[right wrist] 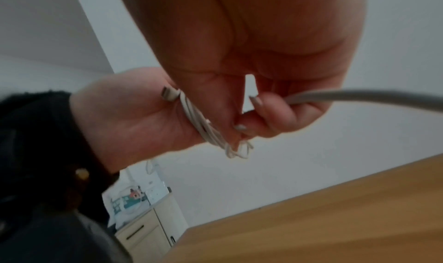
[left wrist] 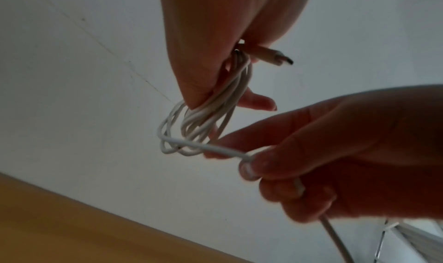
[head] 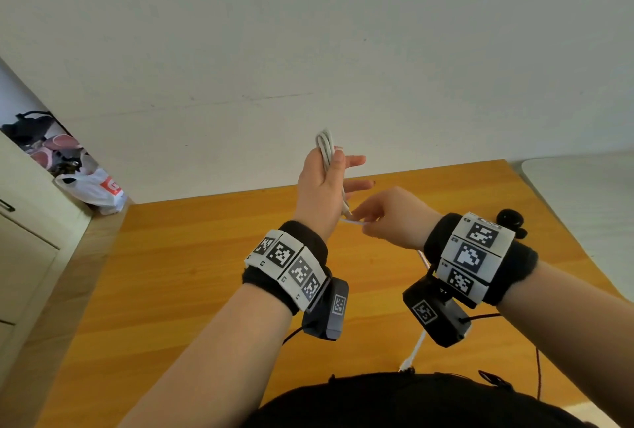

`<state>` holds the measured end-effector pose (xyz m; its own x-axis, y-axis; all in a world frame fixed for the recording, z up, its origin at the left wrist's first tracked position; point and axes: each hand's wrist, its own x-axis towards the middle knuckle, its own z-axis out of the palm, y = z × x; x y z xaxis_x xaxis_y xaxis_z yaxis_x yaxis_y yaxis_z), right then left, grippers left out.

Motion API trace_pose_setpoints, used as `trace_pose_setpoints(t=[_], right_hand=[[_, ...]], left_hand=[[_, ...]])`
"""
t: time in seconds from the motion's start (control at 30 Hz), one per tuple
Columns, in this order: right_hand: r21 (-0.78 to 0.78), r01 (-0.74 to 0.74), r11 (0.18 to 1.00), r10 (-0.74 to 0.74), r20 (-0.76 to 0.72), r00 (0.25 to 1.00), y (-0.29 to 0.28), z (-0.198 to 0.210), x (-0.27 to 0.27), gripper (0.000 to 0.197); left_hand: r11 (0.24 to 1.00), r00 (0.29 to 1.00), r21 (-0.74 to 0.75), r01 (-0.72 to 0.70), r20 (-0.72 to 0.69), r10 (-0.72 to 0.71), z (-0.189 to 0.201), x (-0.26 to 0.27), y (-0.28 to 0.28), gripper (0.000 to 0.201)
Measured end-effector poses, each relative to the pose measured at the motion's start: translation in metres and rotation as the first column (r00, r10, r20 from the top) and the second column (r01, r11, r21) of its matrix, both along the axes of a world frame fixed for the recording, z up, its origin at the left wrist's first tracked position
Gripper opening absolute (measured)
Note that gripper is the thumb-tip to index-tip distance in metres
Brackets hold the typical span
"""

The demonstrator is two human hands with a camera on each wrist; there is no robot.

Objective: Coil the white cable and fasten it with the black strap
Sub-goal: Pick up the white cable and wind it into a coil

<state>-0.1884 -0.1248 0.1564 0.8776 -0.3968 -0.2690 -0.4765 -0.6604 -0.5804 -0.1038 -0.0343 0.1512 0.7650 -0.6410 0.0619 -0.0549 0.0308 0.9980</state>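
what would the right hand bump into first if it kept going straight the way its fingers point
Most likely the left hand and its white cable coil: the right hand points at them, almost touching. Depth is unclear.

- wooden table (head: 206, 256), orange-brown grain, against the wall
- white wall (head: 308, 33) behind it, faint scuffs and a thin line
- cream cabinet (head: 20, 239) at left, dark handle
- plastic bag (head: 94, 189) and clutter on the cabinet top
- pale surface (head: 583, 180) at right of the table
- even, soft light
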Motion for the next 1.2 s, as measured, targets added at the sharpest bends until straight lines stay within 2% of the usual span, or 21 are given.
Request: trace_pose_setpoints(t=[0.13,0.27,0.43,0.67,0.83,0.97,1.2], right_hand=[[0.13,0.081,0.988,-0.099,0.141,0.985,-0.004,0.004,-0.002,0.012],[0.201,0.106,0.974,-0.143,0.182,0.973,-0.005,0.008,-0.005,0.018],[0.084,0.066,0.994,-0.079,0.162,0.984,-0.005,0.017,-0.004,0.03],[0.078,0.06,0.995,-0.073,0.163,0.984,-0.012,0.031,-0.003,0.035],[0.115,0.065,0.991,-0.084,0.171,0.982,-0.021,0.033,-0.001,0.032],[0.165,0.064,0.984,-0.097,0.201,0.975,-0.032,0.03,0.001,0.028],[0.039,0.082,0.996,-0.09,0.26,0.961,-0.04,0.018,0.003,0.026]], left_hand=[[0.997,0.987,0.072,-0.018,0.158,0.006,-0.005,0.001,0.0,0.016],[0.989,0.976,0.142,-0.033,0.217,0.001,-0.007,0.001,-0.002,0.018],[0.973,0.969,0.23,-0.031,0.245,-0.027,-0.012,0.005,-0.002,0.025],[0.913,0.937,0.407,0.043,0.3,-0.178,-0.016,0.006,0.001,0.029],[0.872,0.931,0.473,0.125,0.249,-0.268,-0.016,0.001,0.001,0.028],[0.883,0.942,0.455,0.116,0.232,-0.243,-0.018,0.002,0.0,0.031],[0.908,0.965,0.364,0.208,0.073,-0.251,-0.011,0.001,0.001,0.031]])
